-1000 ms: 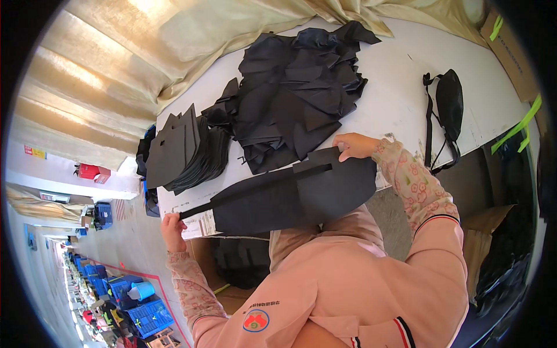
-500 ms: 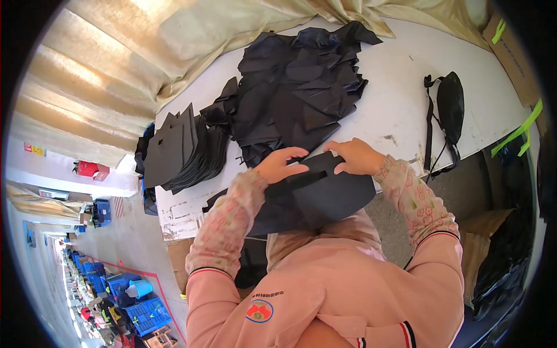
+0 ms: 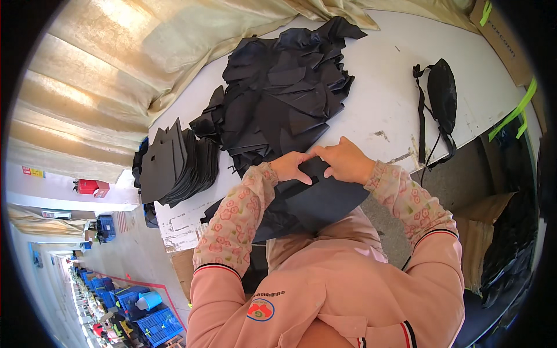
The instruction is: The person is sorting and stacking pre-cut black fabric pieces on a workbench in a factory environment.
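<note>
A black, stiff-looking panel (image 3: 333, 200) with a dark rectangular slot lies over the table's near edge and my lap. Thin black fabric (image 3: 277, 223) shows beside it under my left forearm. My left hand (image 3: 290, 167) grips the panel's far edge, thumb on the near side. My right hand (image 3: 348, 162) pinches the same edge just to the right, and the two index fingertips almost meet. What lies under the fingers is partly hidden. Just beyond the hands is a heap of crumpled black fabric pieces (image 3: 278, 87).
A stack of black panels (image 3: 168, 165) stands on the white table (image 3: 383, 75) at left. A black pouch with straps (image 3: 442, 95) lies at right. Beige curtain (image 3: 98, 75) hangs along the far side. Cardboard boxes (image 3: 502, 40) and blue crates (image 3: 159, 326) stand around.
Both hands have come closer together along the panel's edge, the left one shifting right and the right one left. The view has shifted slightly, moving the table's things a little left.
</note>
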{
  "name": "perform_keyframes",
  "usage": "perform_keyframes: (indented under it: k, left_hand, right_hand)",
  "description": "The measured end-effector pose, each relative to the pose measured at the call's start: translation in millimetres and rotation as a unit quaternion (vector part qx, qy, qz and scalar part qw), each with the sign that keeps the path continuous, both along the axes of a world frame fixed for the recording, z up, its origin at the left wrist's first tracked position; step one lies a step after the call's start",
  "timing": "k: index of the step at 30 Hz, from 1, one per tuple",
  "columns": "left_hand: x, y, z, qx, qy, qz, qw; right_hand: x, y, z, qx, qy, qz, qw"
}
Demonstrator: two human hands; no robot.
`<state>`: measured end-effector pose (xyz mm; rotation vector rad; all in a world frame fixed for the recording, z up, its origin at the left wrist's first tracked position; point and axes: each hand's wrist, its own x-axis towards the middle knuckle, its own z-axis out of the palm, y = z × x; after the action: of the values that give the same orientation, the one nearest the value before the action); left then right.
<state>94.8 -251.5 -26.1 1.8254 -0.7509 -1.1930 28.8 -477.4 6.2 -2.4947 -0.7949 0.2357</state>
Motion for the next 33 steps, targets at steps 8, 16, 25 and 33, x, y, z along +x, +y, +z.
perform_keyframes:
  k: [8, 16, 25, 33]
  left_hand:
    - [-1, 5, -9, -0.035, 0.065, 0.028, 0.997]
    - [-2, 5, -13, -0.065, 0.16, 0.078, 0.982]
    - [-69, -7, 4, -0.035, -0.522, 0.024, 0.852]
    - [-115, 10, -34, 0.079, -0.516, -0.028, 0.852]
  right_hand:
    - [-9, 9, 0, -0.062, -0.054, -0.026, 0.996]
    - [-12, 12, 1, -0.078, -0.104, -0.029, 0.991]
    - [-9, -6, -38, -0.082, -0.143, -0.102, 0.981]
    - [75, -5, -38, 0.124, -0.096, -0.324, 0.933]
